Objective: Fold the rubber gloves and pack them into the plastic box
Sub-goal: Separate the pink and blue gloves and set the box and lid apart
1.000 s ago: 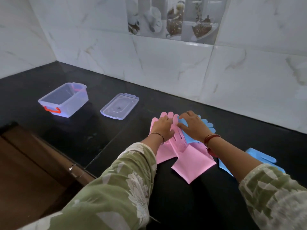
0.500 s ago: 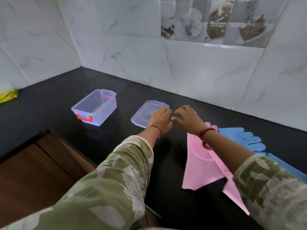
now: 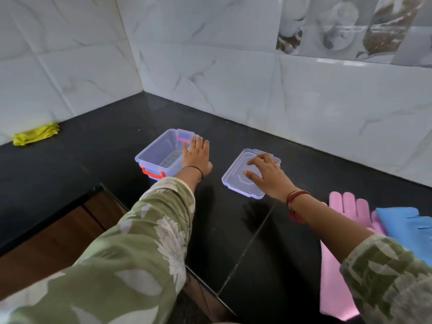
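The clear plastic box (image 3: 156,152) with red clips stands open and empty on the black counter. My left hand (image 3: 197,157) lies flat against its right rim, fingers spread. The clear lid (image 3: 236,183) lies flat to the right of the box. My right hand (image 3: 266,176) rests on the lid with fingers spread. The pink gloves (image 3: 348,206) and the blue gloves (image 3: 404,225) lie unfolded at the right edge, behind my right forearm, partly hidden by my sleeve.
A yellow cloth (image 3: 35,136) lies at the far left against the tiled wall. The black counter (image 3: 233,230) has an L-shaped front edge; a brown wooden surface (image 3: 46,242) sits lower at the left. Tiled walls close the back and left.
Both hands left the gloves and moved left. My left hand now touches the box and my right hand rests on the lid. The view turned left.
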